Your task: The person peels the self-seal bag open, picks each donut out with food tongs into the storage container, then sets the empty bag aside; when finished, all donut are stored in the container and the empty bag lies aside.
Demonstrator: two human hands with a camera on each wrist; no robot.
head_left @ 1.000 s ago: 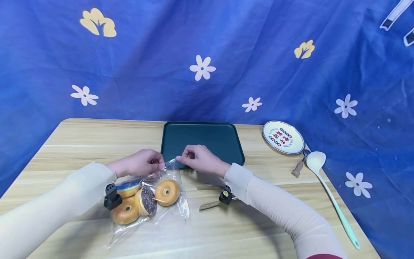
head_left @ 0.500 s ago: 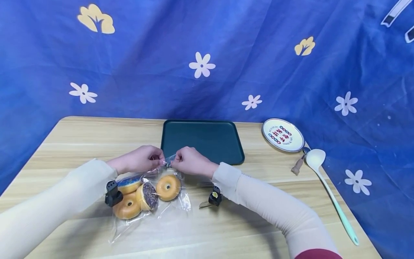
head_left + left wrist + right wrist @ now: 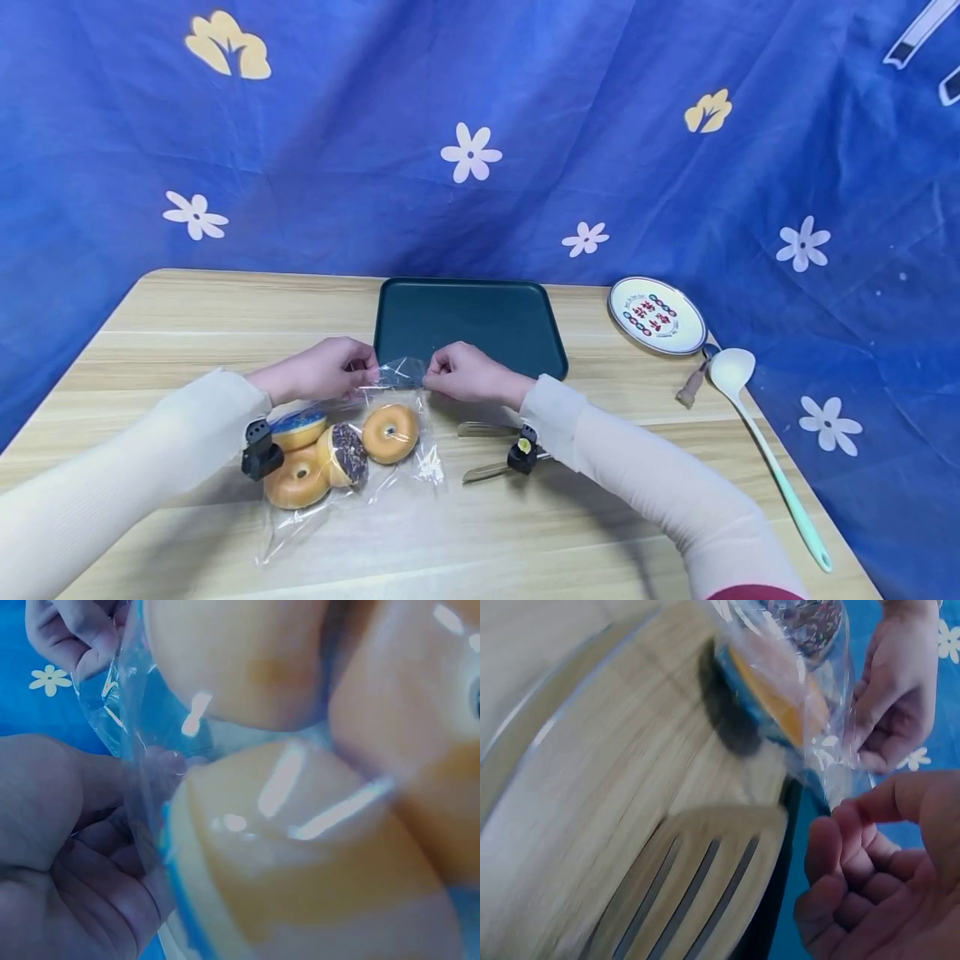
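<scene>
A clear plastic bag (image 3: 375,496) lies on the table, with several doughnuts inside. They are two plain-looking rings, a plain doughnut (image 3: 390,434) and another doughnut (image 3: 297,478), a chocolate-topped doughnut (image 3: 347,455) with sprinkles and a blue-topped doughnut (image 3: 298,427). At the bag's far edge, my left hand (image 3: 330,368) pinches the left side of its mouth. My right hand (image 3: 468,372) pinches the right corner of that edge, so the film stretches between both hands. In the right wrist view, the right thumb and forefinger meet at the film, with the slotted spatula (image 3: 697,877) nearby.
A dark green tray (image 3: 472,325) sits behind the hands. Metal utensils lie under the right wrist, one with a flat blade (image 3: 486,472). At the right are a patterned plate (image 3: 652,317), a small brown-handled utensil (image 3: 691,389) and a white ladle (image 3: 732,371) with a mint handle.
My right hand moved left to beside the left hand, then slid back right along the bag's edge. My left hand stays almost in place, holding the bag.
</scene>
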